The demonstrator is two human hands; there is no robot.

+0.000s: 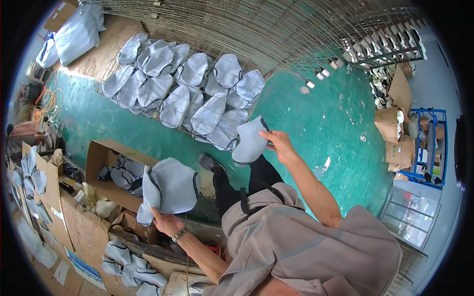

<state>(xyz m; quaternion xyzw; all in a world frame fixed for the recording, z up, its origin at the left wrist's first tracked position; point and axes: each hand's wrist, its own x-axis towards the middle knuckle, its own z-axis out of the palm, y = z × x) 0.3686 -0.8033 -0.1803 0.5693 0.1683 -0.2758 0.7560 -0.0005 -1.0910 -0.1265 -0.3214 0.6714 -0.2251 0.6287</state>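
In your left hand, toward eight o'clock from the middle of the view, you grip light grey fabric with dark edging by its lower edge; a narrow panel lies against a wide one, and you cannot tell whether they are one piece or two. Near the centre, your right hand pinches the right edge of another grey piece, thumb on top, the piece overlapping in view the near corner of the wire rack. That rack stretches toward eleven o'clock, covered with similar grey pieces. Just beyond your left hand's fabric, near nine o'clock, an open cardboard box holds more grey and dark pieces. Farther out, a bulging pale bag sits at ten o'clock, shoes stand racked at two, and a blue-framed shelf stands at three.
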